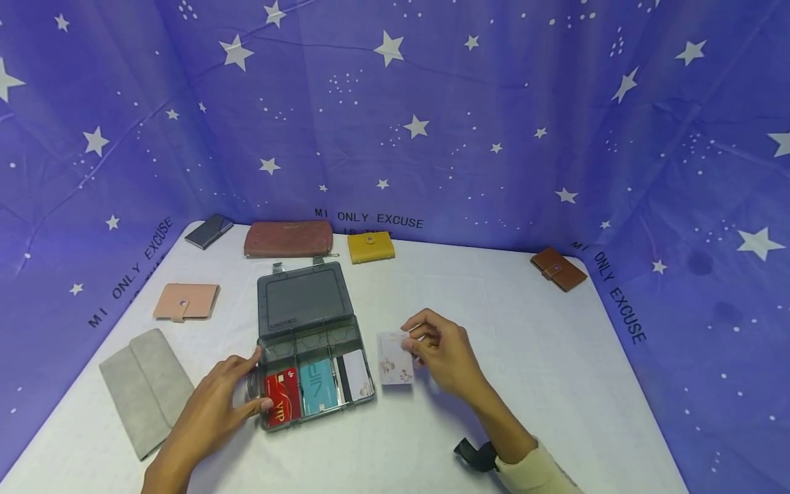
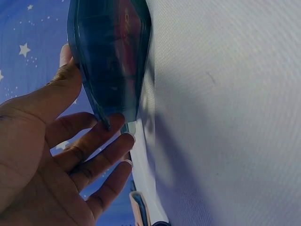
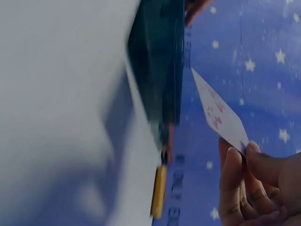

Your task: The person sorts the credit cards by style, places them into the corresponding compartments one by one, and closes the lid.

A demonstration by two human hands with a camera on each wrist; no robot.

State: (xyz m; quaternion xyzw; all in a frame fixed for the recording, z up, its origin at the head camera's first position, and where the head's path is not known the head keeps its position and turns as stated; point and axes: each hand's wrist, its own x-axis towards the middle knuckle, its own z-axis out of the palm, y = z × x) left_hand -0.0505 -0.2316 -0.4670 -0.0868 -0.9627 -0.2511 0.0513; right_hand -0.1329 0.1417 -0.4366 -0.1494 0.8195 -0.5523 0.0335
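Note:
A dark translucent plastic box (image 1: 365, 370) lies with its lid (image 1: 305, 298) swung back, showing several compartments. Cards fill the front row: a red VIP card (image 1: 284, 398), a teal VIP card (image 1: 319, 387) and a white card with a black stripe (image 1: 356, 376). My left hand (image 1: 216, 401) holds the box's left side, thumb over the rim and fingers along the outer wall. Between thumb and fingers, my right hand (image 1: 446, 353) pinches a pale printed card (image 1: 393, 358) just right of the box. The right wrist view shows that card (image 3: 218, 110) tilted and raised off the table.
Behind the box lie a dark card holder (image 1: 210, 232), a reddish-brown wallet (image 1: 288, 239) and a yellow card holder (image 1: 370, 247). To the left are a pink card holder (image 1: 186, 302) and a grey pouch (image 1: 148, 391). A brown card holder (image 1: 558, 269) sits far right.

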